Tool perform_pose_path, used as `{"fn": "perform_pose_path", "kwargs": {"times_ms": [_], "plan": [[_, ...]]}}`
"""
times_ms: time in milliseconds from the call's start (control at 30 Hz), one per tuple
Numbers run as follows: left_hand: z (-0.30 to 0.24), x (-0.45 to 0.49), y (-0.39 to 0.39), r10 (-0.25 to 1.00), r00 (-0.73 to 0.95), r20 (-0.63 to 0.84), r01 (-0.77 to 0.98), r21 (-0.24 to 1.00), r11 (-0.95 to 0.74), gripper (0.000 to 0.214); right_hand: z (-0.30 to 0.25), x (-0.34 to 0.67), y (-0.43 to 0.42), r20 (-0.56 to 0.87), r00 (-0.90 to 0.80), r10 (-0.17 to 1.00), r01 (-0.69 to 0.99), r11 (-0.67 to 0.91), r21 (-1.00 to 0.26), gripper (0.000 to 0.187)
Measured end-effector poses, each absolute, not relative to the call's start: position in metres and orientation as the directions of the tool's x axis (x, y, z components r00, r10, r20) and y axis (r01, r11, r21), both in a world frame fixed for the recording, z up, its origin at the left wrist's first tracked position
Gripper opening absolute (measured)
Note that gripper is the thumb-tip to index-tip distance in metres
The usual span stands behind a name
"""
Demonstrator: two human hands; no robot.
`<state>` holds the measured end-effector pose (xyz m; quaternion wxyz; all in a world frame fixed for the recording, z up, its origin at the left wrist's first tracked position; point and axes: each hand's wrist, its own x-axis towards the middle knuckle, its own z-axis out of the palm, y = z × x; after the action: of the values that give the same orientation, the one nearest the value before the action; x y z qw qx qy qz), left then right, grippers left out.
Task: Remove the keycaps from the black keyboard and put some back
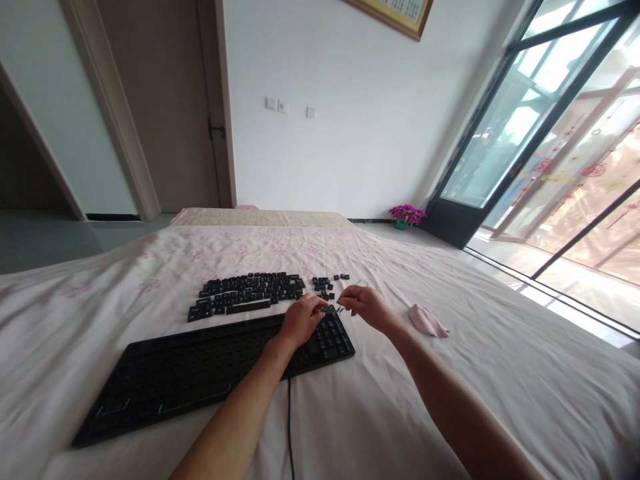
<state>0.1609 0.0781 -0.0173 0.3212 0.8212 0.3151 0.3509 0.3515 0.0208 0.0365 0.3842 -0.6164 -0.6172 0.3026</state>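
Observation:
A black keyboard (200,370) lies on a bed with most of its keycaps removed; only the block at its right end (334,337) still has keys. My left hand (301,320) rests on that right end, fingers curled and pinched on a keycap at the top corner. My right hand (365,303) hovers just beyond the keyboard's right edge, fingers pinched on a small wire keycap puller (345,305) that meets the same keycap. Rows of removed black keycaps (247,295) lie on the sheet behind the keyboard, with a smaller loose cluster (327,285) near my hands.
The white sheet with pink flowers (450,393) covers the bed. A pink cloth (427,321) lies to the right of my right hand. The keyboard's cable (290,427) runs toward me. A door, a flower pot (407,215) and glass doors stand beyond.

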Motion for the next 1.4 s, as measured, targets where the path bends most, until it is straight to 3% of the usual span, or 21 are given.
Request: {"fn": "perform_pose_path", "kwargs": {"times_ms": [367, 633, 867, 1000, 1100, 1400], "plan": [[-0.02, 0.162, 0.079, 0.72, 0.602, 0.347, 0.346, 0.699, -0.626, 0.028, 0.032, 0.351, 0.024, 0.116, -0.03, 0.993, 0.524, 0.114, -0.844, 0.019], [-0.016, 0.169, 0.082, 0.736, 0.609, 0.295, 0.44, 0.646, -0.623, 0.02, 0.035, 0.338, 0.028, 0.226, -0.233, 0.946, 0.724, 0.324, -0.609, 0.018], [-0.01, 0.175, 0.083, 0.732, 0.627, 0.264, 0.473, 0.617, -0.628, 0.022, 0.026, 0.354, 0.023, 0.198, -0.1, 0.975, 0.588, 0.219, -0.779, 0.021], [-0.008, 0.183, 0.079, 0.769, 0.592, 0.241, 0.554, 0.572, -0.605, 0.011, 0.03, 0.348, 0.024, 0.186, -0.152, 0.971, 0.654, 0.24, -0.718, 0.018], [-0.009, 0.186, 0.077, 0.798, 0.561, 0.22, 0.603, 0.551, -0.576, 0.015, 0.031, 0.337, 0.024, 0.252, -0.173, 0.952, 0.728, 0.296, -0.619, 0.014], [-0.006, 0.186, 0.066, 0.783, 0.552, 0.287, 0.608, 0.504, -0.613, 0.018, -0.014, 0.323, 0.022, 0.593, 0.051, 0.803, 0.704, 0.392, -0.592, 0.021]]}}
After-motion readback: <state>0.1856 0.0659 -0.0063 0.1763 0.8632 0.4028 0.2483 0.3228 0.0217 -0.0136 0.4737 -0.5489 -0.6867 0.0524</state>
